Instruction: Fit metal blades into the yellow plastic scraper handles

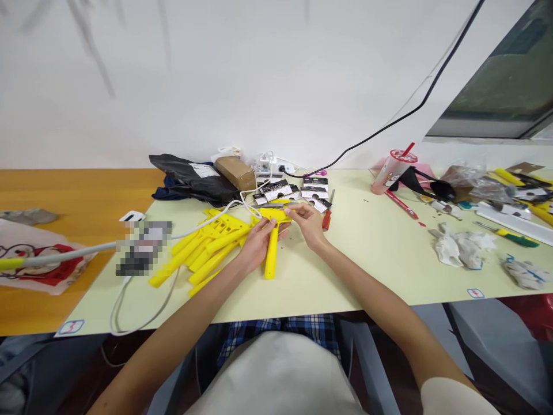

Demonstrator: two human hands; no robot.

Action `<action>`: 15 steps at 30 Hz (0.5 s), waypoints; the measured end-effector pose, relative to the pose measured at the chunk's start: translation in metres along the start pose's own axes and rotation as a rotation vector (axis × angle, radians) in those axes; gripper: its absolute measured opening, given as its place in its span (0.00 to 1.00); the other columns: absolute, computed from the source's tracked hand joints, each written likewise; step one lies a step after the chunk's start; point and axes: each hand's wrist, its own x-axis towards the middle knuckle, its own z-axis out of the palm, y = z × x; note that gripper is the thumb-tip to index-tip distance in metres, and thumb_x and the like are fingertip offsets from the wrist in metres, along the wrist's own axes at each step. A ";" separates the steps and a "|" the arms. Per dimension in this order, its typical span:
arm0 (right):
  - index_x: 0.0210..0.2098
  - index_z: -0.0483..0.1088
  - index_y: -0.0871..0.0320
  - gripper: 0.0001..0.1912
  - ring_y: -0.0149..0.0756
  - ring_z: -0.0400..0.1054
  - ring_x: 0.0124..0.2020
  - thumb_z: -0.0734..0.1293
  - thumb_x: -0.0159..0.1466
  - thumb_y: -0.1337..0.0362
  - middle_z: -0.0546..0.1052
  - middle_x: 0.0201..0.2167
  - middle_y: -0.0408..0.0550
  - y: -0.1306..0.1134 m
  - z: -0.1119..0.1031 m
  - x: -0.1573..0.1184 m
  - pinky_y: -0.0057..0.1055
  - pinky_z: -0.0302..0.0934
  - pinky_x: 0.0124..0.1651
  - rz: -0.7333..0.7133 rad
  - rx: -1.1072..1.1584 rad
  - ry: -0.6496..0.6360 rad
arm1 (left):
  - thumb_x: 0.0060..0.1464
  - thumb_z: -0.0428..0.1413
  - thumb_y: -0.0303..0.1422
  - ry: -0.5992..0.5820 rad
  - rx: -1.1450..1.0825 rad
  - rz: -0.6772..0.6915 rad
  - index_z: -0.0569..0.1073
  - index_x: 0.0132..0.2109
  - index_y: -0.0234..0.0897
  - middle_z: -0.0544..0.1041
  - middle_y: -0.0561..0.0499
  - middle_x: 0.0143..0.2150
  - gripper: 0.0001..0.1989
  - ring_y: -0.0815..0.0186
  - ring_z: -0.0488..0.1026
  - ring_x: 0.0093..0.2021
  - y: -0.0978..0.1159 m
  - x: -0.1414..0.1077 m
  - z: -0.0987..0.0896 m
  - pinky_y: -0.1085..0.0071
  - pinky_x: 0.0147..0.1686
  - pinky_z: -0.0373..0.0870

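My left hand (258, 242) is wrapped round the head of a yellow plastic tool (271, 253), whose handle points down toward me. At the right end of that head, my right hand (306, 222) is closed in a pinch; what lies between its fingertips is too small to make out. A pile of similar yellow tools (207, 248) lies just left of my left hand. Behind my hands are several black-and-white cards (276, 189). A screwdriver with a red handle (327, 219) lies right of my right hand.
A black bag (196, 181) and brown box (235, 172) stand at the back. A white cable (194, 229) crosses the left side. A cup with a straw (391, 173), red marker (401, 204), crumpled gloves (460, 246) and green-handled screwdriver (516, 236) are on the right.
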 end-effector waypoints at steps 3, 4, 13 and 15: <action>0.50 0.78 0.60 0.14 0.40 0.79 0.47 0.73 0.76 0.53 0.82 0.48 0.50 0.001 0.002 -0.001 0.43 0.77 0.52 -0.007 -0.013 -0.022 | 0.60 0.72 0.32 -0.004 0.024 -0.004 0.81 0.49 0.37 0.85 0.43 0.61 0.12 0.49 0.79 0.69 -0.002 0.001 -0.002 0.49 0.75 0.69; 0.49 0.78 0.60 0.14 0.40 0.79 0.46 0.73 0.76 0.53 0.82 0.47 0.50 0.001 0.002 0.000 0.43 0.77 0.52 -0.012 -0.022 -0.033 | 0.60 0.72 0.32 -0.003 0.031 -0.002 0.81 0.50 0.37 0.84 0.43 0.62 0.13 0.49 0.79 0.68 -0.002 0.001 -0.003 0.49 0.75 0.69; 0.42 0.81 0.57 0.16 0.42 0.78 0.46 0.77 0.72 0.49 0.83 0.42 0.49 -0.017 0.001 -0.003 0.44 0.74 0.54 -0.145 -0.152 -0.099 | 0.59 0.73 0.32 0.021 0.053 0.021 0.82 0.51 0.37 0.85 0.44 0.61 0.14 0.51 0.80 0.66 -0.001 -0.004 0.002 0.48 0.74 0.70; 0.42 0.84 0.53 0.15 0.44 0.77 0.48 0.78 0.70 0.47 0.83 0.42 0.50 -0.022 0.001 -0.004 0.46 0.72 0.57 -0.176 -0.174 -0.102 | 0.60 0.73 0.32 0.036 0.053 0.028 0.82 0.50 0.38 0.85 0.45 0.60 0.14 0.52 0.80 0.66 0.000 -0.005 0.003 0.49 0.74 0.71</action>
